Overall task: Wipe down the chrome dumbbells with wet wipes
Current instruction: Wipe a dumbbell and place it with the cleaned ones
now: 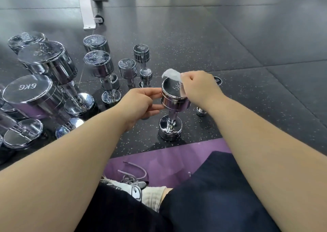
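Note:
A chrome 5 kg dumbbell (172, 106) stands upright on its end on the speckled rubber floor in the middle. My left hand (139, 102) grips the side of its top head with thumb and fingers. My right hand (198, 88) is closed on a white wet wipe (171, 75), pressing it against the right edge of the top face. Behind my right hand another dumbbell (218, 80) is mostly hidden.
Several more chrome dumbbells stand upright to the left: a 6 kg (28, 93), a large one (47, 60), a 4 kg (99, 63) and smaller ones (141, 53). A white bench foot (89, 10) lies far back. My legs, shoe and a purple mat (159, 161) are near.

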A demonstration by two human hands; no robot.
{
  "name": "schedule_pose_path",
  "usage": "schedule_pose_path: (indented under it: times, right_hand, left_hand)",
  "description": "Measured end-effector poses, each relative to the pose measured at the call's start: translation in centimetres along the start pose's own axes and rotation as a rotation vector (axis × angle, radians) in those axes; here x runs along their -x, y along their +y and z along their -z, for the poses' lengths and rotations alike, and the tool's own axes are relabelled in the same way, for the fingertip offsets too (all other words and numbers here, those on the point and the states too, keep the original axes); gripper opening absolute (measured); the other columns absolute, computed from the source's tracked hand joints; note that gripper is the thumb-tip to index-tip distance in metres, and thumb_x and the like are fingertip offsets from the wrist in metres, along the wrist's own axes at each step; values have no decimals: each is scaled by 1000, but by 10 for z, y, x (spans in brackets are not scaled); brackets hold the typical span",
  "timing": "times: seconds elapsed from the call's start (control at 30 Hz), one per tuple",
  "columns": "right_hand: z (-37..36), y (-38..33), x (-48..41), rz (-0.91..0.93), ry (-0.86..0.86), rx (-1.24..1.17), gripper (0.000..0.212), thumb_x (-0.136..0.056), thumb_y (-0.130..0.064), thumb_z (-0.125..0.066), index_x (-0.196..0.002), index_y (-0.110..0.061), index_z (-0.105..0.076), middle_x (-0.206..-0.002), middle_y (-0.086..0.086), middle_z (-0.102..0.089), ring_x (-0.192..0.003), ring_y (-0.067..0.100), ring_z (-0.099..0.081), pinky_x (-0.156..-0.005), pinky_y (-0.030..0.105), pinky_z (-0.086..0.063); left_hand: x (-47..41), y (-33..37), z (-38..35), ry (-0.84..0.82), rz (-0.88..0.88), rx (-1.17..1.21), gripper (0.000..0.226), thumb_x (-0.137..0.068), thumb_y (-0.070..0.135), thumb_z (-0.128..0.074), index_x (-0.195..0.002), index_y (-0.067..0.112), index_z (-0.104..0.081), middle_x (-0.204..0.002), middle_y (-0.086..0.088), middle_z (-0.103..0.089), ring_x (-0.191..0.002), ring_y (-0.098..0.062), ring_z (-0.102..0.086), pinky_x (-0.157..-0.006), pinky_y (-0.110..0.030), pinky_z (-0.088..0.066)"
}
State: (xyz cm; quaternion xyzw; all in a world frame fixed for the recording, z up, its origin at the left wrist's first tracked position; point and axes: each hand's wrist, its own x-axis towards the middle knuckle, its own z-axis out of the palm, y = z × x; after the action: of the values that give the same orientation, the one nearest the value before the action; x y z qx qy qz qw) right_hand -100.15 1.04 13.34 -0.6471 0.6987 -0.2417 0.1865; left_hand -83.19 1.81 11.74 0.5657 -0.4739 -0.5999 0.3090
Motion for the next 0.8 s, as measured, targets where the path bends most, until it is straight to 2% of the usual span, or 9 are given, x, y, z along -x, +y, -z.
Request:
schedule_pose_path:
  times: [0.13, 0.2, 0.27, 0.33, 0.43, 0.53, 0.67, 0.73, 0.8]
  right_hand:
    - [-6, 13, 26, -206, 89, -395, 37, -95, -22, -39, -59, -13, -39, -58, 5, -43, -57, 18, -32, -56, 33, -24]
    - [-16, 11, 43, -235, 134, -503, 33, -92, -22, -39, -61, -16, -45, -58, 4, -49, -55, 16, -34, -57, 30, -26]
    - [-26, 7, 59, -240, 140, -562, 29, -87, -22, -39, -84, -32, -67, -71, -9, -59, -59, 10, -40, -61, 27, -32]
    - [-29, 4, 60, -252, 143, -579, 56, -82, -13, -41, -129, -34, -62, -94, -11, -65, -72, 7, -46, -69, 25, -37]
    - [-23, 3, 39, -291, 135, -693, 70, -73, -2, -38, -133, -31, -60, -111, -9, -72, -87, 5, -62, -82, 27, -53]
    - [-28, -2, 50, -341, 101, -688, 74, -74, 1, -37, -137, -32, -56, -114, -6, -71, -102, 13, -64, -97, 33, -50]
    - [-38, -13, 79, -351, 108, -592, 77, -87, 5, -36, -155, -28, -22, -145, 2, -49, -112, 12, -48, -84, 14, -32]
    - [-36, -8, 63, -334, 163, -606, 74, -85, 0, -37, -154, -28, -29, -143, 3, -52, -111, 12, -50, -88, 17, -37]
    - [-36, -4, 51, -314, 209, -621, 64, -79, -6, -38, -135, -29, -58, -116, 5, -69, -100, 19, -62, -85, 28, -48]
  left_hand:
    - [-6, 2, 2, 33, -4, -3, 58, -84, -20, -25, -90, 20, -66, -91, 11, -72, -67, -9, -72, -77, -29, -56]
    - [-9, 3, 3, 49, -9, -15, 56, -84, -20, -27, -89, 19, -67, -90, 8, -73, -67, -8, -71, -72, -26, -58]
    - [-9, 3, 3, 48, -19, -17, 55, -84, -19, -27, -90, 17, -68, -90, 7, -74, -66, -8, -71, -71, -25, -58]
    - [-9, 3, 3, 50, -25, -10, 54, -85, -18, -27, -89, 17, -68, -86, 8, -75, -65, -8, -71, -73, -26, -58]
    - [-6, 3, 0, 32, -24, -22, 57, -85, -19, -26, -88, 20, -67, -85, 12, -75, -66, -7, -71, -76, -27, -57]
    - [-2, 2, -3, 22, -28, -22, 60, -86, -20, -24, -89, 23, -66, -93, 14, -72, -65, -5, -71, -82, -31, -52]
    - [3, 5, -5, 44, -41, -29, 57, -88, -19, -25, -84, 23, -63, -81, 17, -70, -61, -5, -70, -82, -31, -54]
    - [6, 6, -7, 52, -36, -24, 57, -88, -19, -26, -83, 23, -62, -86, 15, -68, -60, -5, -69, -83, -31, -54]
    - [8, 5, -8, 47, -38, -38, 58, -87, -20, -26, -85, 26, -62, -93, 16, -66, -63, -4, -70, -88, -34, -53]
